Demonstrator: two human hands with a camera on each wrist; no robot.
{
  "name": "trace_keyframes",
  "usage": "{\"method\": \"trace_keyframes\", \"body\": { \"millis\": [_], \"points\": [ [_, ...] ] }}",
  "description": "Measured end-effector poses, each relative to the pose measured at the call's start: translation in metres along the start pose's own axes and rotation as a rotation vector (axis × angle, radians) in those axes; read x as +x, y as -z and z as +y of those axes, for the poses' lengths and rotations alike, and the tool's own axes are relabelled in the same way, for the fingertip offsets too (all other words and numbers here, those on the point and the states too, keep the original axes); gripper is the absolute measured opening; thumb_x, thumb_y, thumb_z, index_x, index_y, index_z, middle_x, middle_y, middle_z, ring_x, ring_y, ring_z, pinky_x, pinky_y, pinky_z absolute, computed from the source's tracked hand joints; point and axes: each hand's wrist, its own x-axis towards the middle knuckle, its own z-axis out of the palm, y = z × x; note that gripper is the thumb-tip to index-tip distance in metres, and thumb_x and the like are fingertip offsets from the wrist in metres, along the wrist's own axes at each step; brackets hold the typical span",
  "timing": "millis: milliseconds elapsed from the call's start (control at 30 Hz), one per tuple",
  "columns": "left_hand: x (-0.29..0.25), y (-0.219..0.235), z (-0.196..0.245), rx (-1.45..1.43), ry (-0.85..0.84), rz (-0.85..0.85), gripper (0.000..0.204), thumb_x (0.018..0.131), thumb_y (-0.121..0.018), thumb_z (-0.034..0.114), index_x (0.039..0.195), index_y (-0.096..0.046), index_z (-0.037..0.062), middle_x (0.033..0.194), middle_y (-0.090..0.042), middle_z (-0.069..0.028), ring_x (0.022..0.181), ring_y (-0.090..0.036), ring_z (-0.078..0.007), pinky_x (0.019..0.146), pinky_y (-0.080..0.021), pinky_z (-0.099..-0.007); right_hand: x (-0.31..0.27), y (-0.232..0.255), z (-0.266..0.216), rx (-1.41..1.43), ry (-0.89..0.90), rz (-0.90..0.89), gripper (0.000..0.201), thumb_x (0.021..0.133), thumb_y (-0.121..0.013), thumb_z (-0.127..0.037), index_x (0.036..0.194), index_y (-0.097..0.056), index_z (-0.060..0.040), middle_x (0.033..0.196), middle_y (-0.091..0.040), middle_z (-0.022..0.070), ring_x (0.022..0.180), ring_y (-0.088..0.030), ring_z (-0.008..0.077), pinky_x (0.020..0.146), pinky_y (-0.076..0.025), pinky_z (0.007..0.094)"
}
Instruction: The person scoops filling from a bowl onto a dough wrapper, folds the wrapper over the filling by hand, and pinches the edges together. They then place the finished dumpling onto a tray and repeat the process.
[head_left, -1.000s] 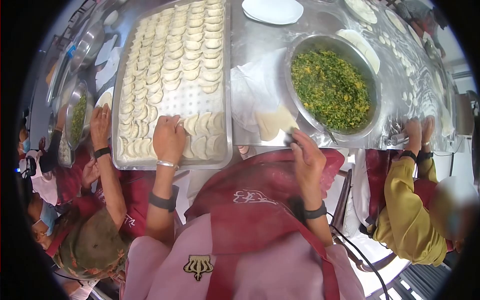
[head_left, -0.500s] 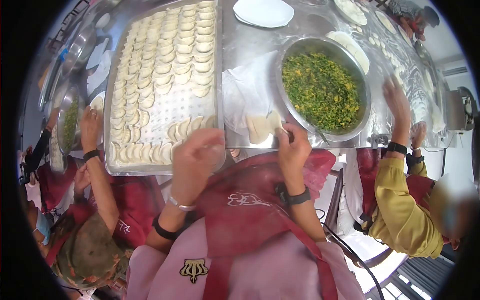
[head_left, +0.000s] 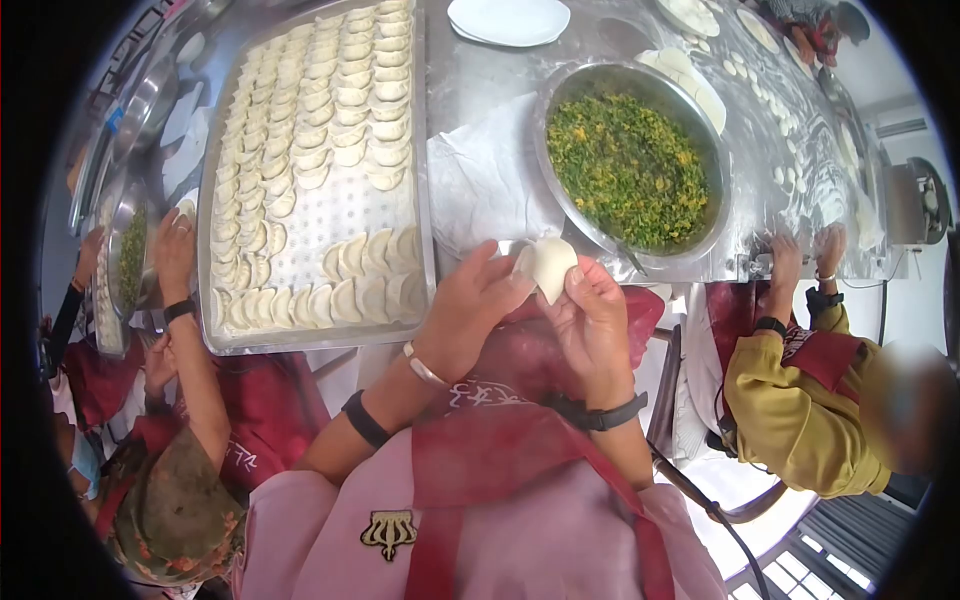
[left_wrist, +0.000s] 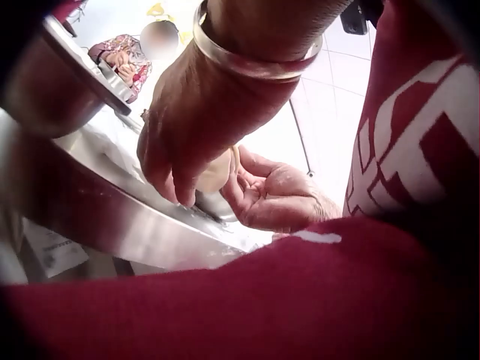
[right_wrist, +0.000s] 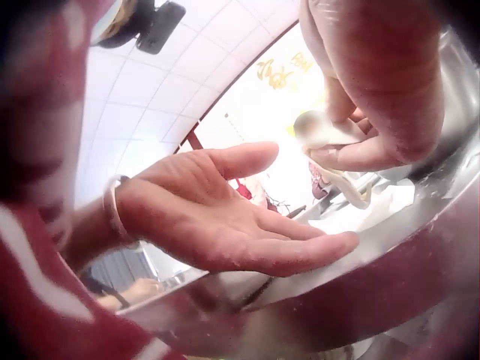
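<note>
My right hand [head_left: 592,310] pinches a pale, thin dumpling wrapper [head_left: 553,268] between thumb and fingers in front of the table edge. The wrapper hangs limp in the right wrist view, with its lower edge folded over. My left hand [head_left: 468,305] is close beside it, fingertips right at the wrapper in the head view. Seen from the right wrist, the left palm faces up with fingers straight and nothing on it. To the left lies a metal tray [head_left: 428,200] holding rows of folded dumplings [head_left: 350,152].
A steel bowl [head_left: 714,205] of chopped green and yellow filling [head_left: 630,165] stands just beyond my right hand. White sheeting [head_left: 485,180] and white plates [head_left: 508,22] lie between tray and bowl. Dough pieces [head_left: 775,110] dot the floured table at right. People work on both sides.
My left hand has left the dumplings on the tray and come right, beside the other hand. My right hand has picked up a wrapper from the table edge and drawn it nearer me.
</note>
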Motion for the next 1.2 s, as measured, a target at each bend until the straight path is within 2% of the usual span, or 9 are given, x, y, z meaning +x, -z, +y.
{"method": "trace_keyframes", "body": {
  "millis": [167,267,533,633,733,933,1067,1167,1200],
  "points": [
    [0.012,0.003,-0.014,-0.762,0.19,-0.192,0.039,0.097,-0.063,0.012,0.13,-0.051,-0.0051,0.121,-0.062,-0.0135,0.108,-0.064,-0.0223,0.093,-0.054,-0.0366,-0.002,0.004,-0.004,0.097,-0.087,-0.125,0.023,0.097,-0.061,-0.01,0.115,-0.06,0.0046,0.111,-0.068,0.0156,0.099,-0.069,0.0222,0.086,-0.06,0.0392],
    [0.01,0.001,-0.009,-0.481,0.088,-0.022,0.025,0.094,-0.065,0.008,0.117,-0.059,0.0005,0.113,-0.065,-0.011,0.099,-0.067,-0.0185,0.086,-0.057,-0.0334,-0.007,-0.003,-0.011,-0.076,-0.034,-0.091,0.025,0.096,-0.063,-0.009,0.117,-0.059,0.0052,0.114,-0.068,0.0162,0.098,-0.069,0.022,0.085,-0.06,0.0381],
    [0.003,0.005,-0.003,-0.054,0.031,-0.015,0.019,0.092,-0.067,0.01,0.105,-0.059,-0.0008,0.094,-0.067,-0.0079,0.079,-0.066,-0.0136,0.07,-0.056,-0.0278,-0.01,0.009,-0.021,-0.34,-0.154,-0.076,0.028,0.092,-0.068,-0.005,0.117,-0.061,0.0041,0.114,-0.068,0.0144,0.096,-0.068,0.0183,0.084,-0.057,0.0303],
    [0.005,0.005,-0.005,-0.07,0.047,0.018,0.019,0.092,-0.066,0.011,0.104,-0.059,-0.0018,0.091,-0.066,-0.0084,0.078,-0.066,-0.0138,0.066,-0.055,-0.0275,-0.012,0.013,-0.015,-0.369,-0.077,-0.076,0.024,0.087,-0.07,0.003,0.11,-0.066,0.0015,0.111,-0.068,0.0122,0.096,-0.067,0.0168,0.082,-0.055,0.0284],
    [0.006,0.007,-0.004,-0.117,0.077,0.017,0.02,0.093,-0.066,0.013,0.104,-0.059,-0.0023,0.091,-0.066,-0.0091,0.077,-0.066,-0.0147,0.064,-0.055,-0.0279,-0.013,0.007,-0.013,-0.667,0.2,-0.174,0.019,0.083,-0.067,0.011,0.099,-0.068,0.0008,0.11,-0.068,0.0107,0.098,-0.066,0.0168,0.083,-0.054,0.0293],
    [0.012,0.008,-0.008,-0.195,0.114,0.013,0.022,0.093,-0.065,0.015,0.105,-0.059,-0.0027,0.092,-0.066,-0.0104,0.073,-0.067,-0.0169,0.062,-0.056,-0.0286,-0.023,0.012,-0.014,-0.967,0.503,-0.285,0.019,0.081,-0.064,0.014,0.094,-0.068,0.0002,0.11,-0.068,0.0107,0.101,-0.064,0.0173,0.086,-0.053,0.0305],
    [0.016,-0.001,-0.005,-0.199,0.093,0.13,0.024,0.092,-0.067,0.013,0.107,-0.058,-0.0031,0.092,-0.066,-0.0101,0.072,-0.067,-0.0184,0.061,-0.056,-0.03,-0.036,0.02,-0.015,-0.642,0.319,-0.142,0.019,0.084,-0.06,0.014,0.097,-0.063,0.0009,0.111,-0.069,0.0156,0.099,-0.066,0.0191,0.084,-0.056,0.0303],
    [0.026,0.0,-0.005,-0.202,0.085,0.119,0.029,0.091,-0.067,0.011,0.113,-0.057,-0.0042,0.098,-0.067,-0.0108,0.082,-0.068,-0.0207,0.069,-0.057,-0.0308,-0.04,0.031,-0.02,-0.497,0.181,0.021,0.021,0.088,-0.056,0.012,0.106,-0.058,0.0007,0.11,-0.069,0.0216,0.093,-0.07,0.0216,0.076,-0.06,0.0297],
    [0.03,-0.003,-0.005,-0.049,-0.01,0.125,0.031,0.091,-0.067,0.009,0.116,-0.057,-0.0046,0.1,-0.067,-0.0115,0.086,-0.068,-0.0205,0.072,-0.057,-0.0305,-0.04,0.032,-0.02,-0.458,0.157,0.064,0.022,0.089,-0.056,0.011,0.107,-0.057,0.0003,0.11,-0.069,0.0212,0.093,-0.071,0.0222,0.075,-0.06,0.0298]
  ]
}}
